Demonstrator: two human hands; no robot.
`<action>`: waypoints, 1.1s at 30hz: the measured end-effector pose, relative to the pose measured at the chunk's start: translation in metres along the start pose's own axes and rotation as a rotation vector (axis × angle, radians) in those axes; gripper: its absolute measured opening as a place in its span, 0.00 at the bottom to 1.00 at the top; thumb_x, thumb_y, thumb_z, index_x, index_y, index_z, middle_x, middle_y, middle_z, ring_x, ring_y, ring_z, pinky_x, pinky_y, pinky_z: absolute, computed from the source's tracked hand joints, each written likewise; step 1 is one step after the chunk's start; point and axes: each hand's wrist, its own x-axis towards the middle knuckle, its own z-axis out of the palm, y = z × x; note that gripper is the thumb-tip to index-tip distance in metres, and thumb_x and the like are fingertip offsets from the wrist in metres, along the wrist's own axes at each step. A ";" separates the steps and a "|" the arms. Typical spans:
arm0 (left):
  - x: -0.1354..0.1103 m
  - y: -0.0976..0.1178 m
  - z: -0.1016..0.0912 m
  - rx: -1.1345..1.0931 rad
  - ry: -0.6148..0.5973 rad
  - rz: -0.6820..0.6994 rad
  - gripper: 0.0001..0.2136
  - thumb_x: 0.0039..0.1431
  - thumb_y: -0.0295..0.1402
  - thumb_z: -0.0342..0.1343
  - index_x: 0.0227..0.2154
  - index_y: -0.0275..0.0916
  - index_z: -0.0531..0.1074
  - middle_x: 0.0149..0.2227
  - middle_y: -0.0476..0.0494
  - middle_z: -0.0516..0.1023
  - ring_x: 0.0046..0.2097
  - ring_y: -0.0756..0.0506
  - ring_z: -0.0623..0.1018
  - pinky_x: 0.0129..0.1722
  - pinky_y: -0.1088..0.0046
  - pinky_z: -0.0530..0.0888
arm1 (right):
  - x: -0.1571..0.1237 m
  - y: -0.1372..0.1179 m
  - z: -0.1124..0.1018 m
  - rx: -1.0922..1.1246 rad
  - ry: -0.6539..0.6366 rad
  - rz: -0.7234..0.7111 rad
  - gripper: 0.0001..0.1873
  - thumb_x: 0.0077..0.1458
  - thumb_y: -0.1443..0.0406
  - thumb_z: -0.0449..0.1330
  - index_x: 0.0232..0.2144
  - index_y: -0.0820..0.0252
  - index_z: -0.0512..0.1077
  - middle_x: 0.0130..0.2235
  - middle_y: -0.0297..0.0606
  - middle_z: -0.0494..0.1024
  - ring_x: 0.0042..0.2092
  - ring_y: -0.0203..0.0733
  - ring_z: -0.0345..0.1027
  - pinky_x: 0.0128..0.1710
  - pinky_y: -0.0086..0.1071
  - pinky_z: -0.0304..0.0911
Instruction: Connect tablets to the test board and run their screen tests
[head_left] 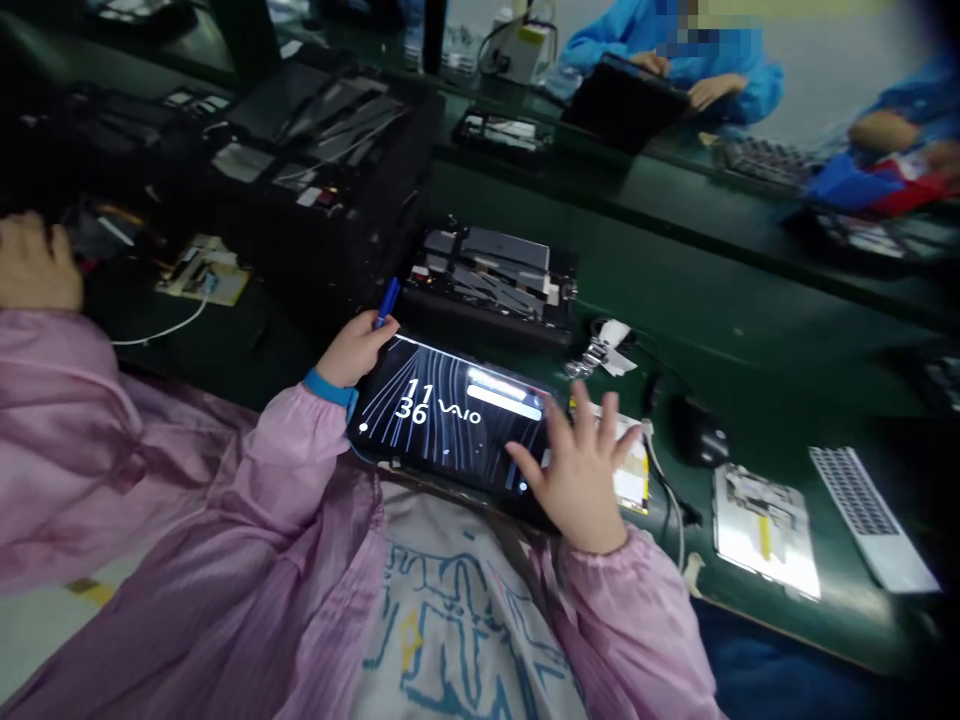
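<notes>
A tablet (450, 420) lies tilted in front of me, its lit screen showing a clock at 11 36 and the word VAIO. My left hand (352, 348) grips the tablet's upper left corner, and a blue pen (387, 303) sticks up from the same hand. Over the right end of the screen, my right hand (585, 480) is spread with its fingers apart; whether a fingertip touches the glass I cannot tell. Partly behind that hand lies a tablet-like part with a yellow edge (631, 465).
Black trays of device parts (487, 275) stand beyond the tablet, with a taller stack (315, 150) at the left. To the right are a mouse (699, 430), an opened silver device (765, 530) and a keyboard (874, 520). A co-worker's hand (36, 265) rests at far left; blue-sleeved people work opposite.
</notes>
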 end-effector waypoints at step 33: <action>-0.019 0.001 0.005 -0.632 -0.183 -0.070 0.09 0.48 0.35 0.64 0.28 0.34 0.74 0.20 0.51 0.72 0.23 0.54 0.70 0.26 0.78 0.67 | 0.141 -0.056 0.018 0.180 -0.133 -0.359 0.16 0.60 0.60 0.49 0.45 0.58 0.72 0.61 0.46 0.61 0.66 0.63 0.41 0.59 0.71 0.37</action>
